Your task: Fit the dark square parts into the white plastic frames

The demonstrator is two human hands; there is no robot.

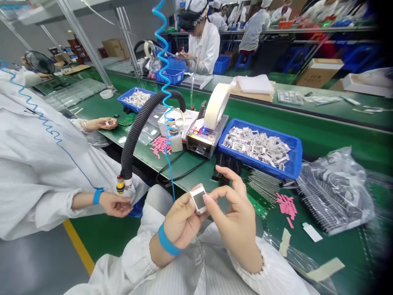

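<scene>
Pinched in my left hand (181, 221) is a small white frame with a dark grey screen (199, 199), held up in front of my lap. A blue band circles my left wrist. The thumb and index finger of my right hand (231, 213) close on the right edge of that same part, while its other fingers curl loosely above. Beyond my hands stands a blue tray (299, 157) heaped with white frames (256, 145). Pink strips (286, 206) and a green circuit board (258, 207) lie to the right of my right hand.
A tape dispenser (201, 143) with a large roll, a white bottle (176, 141) and a black hose (136, 135) stand ahead. Bagged black parts (334, 192) lie right. At left, a co-worker's hand (116, 204) is near the hose end.
</scene>
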